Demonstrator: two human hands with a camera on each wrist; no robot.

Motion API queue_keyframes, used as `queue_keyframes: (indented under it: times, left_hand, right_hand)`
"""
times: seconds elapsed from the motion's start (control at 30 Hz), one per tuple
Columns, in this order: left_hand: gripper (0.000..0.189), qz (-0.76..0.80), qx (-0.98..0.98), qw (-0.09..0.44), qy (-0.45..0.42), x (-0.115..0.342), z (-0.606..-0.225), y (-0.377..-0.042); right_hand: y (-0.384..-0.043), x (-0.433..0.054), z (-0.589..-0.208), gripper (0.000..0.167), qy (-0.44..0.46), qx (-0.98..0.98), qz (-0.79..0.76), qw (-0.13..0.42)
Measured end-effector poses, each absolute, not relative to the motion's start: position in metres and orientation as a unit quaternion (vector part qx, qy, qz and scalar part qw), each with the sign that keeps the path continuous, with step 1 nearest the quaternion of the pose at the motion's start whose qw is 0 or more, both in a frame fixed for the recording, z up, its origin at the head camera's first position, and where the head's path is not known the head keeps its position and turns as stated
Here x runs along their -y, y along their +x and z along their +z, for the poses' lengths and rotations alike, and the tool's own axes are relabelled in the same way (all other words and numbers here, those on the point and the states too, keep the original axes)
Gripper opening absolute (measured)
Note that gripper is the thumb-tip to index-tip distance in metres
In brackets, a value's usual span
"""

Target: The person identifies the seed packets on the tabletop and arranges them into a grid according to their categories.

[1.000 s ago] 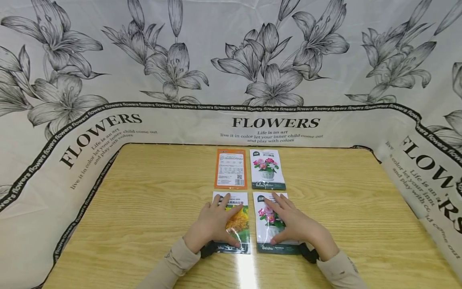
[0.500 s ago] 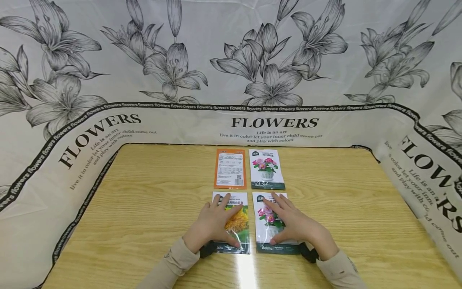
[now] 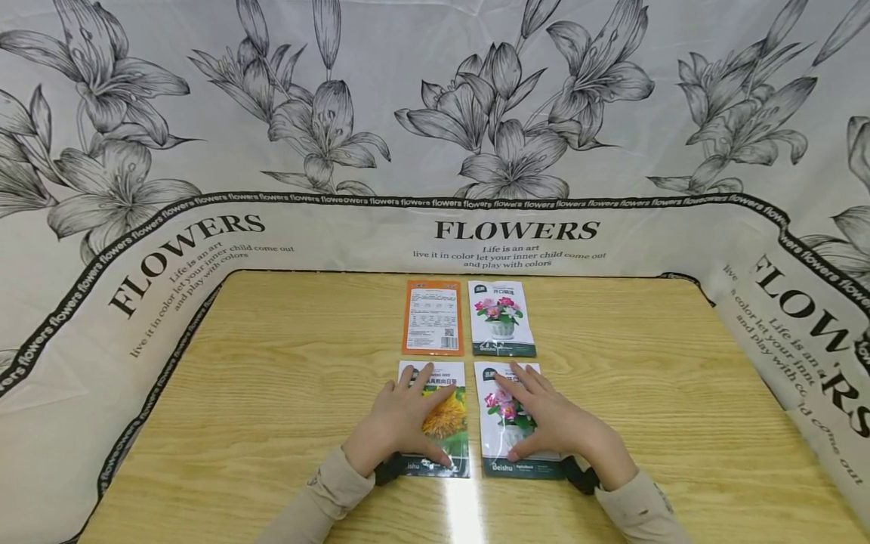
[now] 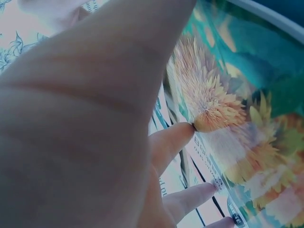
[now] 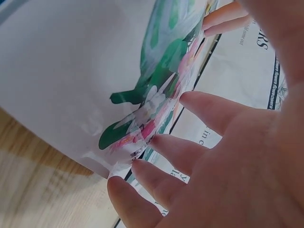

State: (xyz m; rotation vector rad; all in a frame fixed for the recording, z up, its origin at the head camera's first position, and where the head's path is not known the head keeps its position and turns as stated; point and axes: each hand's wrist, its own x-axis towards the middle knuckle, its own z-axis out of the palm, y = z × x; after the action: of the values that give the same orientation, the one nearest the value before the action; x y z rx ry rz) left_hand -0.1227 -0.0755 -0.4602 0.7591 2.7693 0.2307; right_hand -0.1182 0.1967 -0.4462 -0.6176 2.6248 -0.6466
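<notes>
My left hand [image 3: 401,419] lies spread over a seed packet with a yellow sunflower picture [image 3: 446,415]; its fingertips touch the printed face in the left wrist view. To the right, my right hand [image 3: 560,419] rests spread on a white seed packet with pink flowers in a pot [image 3: 499,434]. In the right wrist view its fingertips [image 5: 164,147] meet that packet's surface [image 5: 71,71]. Behind these two, an orange-bordered seed packet [image 3: 433,317] shows its text side, and a second pink-flower packet [image 3: 503,319] lies face up beside it.
The four-cornered wooden table [image 3: 285,355] carries the packets in two rows, with narrow gaps between them. A white cloth with black flower prints [image 3: 516,174] hangs around the back and both sides. A bright reflection shows near the front.
Both hands hold the same pose over the front packets. The whole view has shifted very slightly left; the packets stay in place on the table.
</notes>
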Motion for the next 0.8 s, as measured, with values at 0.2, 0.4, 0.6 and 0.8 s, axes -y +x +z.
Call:
queue_keyframes:
  times: [0.2, 0.4, 0.6, 0.8]
  left_hand:
    - [0.110, 0.069, -0.954, 0.127, 0.263, 0.0748, -0.4585, -0.1220]
    - [0.110, 0.071, -0.954, 0.126, 0.262, 0.0746, -0.4595, -0.1224]
    - [0.111, 0.077, -0.953, 0.124, 0.264, 0.0759, -0.4606, -0.1232]
    - [0.108, 0.084, -0.954, 0.112, 0.263, 0.0793, -0.4592, -0.1256]
  right_hand:
    - [-0.1172, -0.1954, -0.4439, 0.110, -0.218, -0.931, -0.231, 0.181]
    - [-0.1162, -0.1949, -0.4424, 0.111, -0.220, -0.931, -0.230, 0.180]
    - [-0.1171, -0.1944, -0.4435, 0.111, -0.219, -0.931, -0.228, 0.181]
    - [-0.1188, -0.1970, -0.4399, 0.100, -0.230, -0.937, -0.231, 0.128]
